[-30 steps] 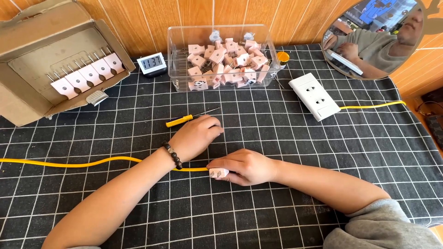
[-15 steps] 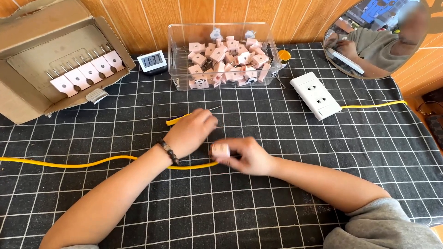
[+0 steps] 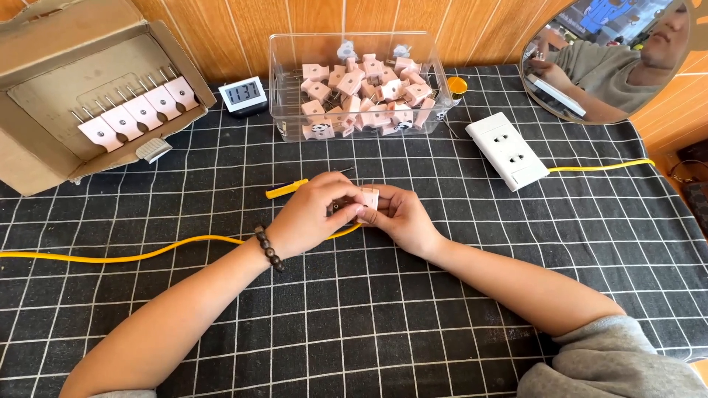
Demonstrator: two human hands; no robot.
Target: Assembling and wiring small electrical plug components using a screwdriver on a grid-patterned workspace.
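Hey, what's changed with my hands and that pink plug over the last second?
Both hands came together: the right hand carried the pink plug away from you, and the left hand left the screwdriver to grip the plug too. The yellow cable, plug bin and white socket stayed put.

Your two hands have come together at the frame's middle: left hand and right hand now both grip the pink plug.
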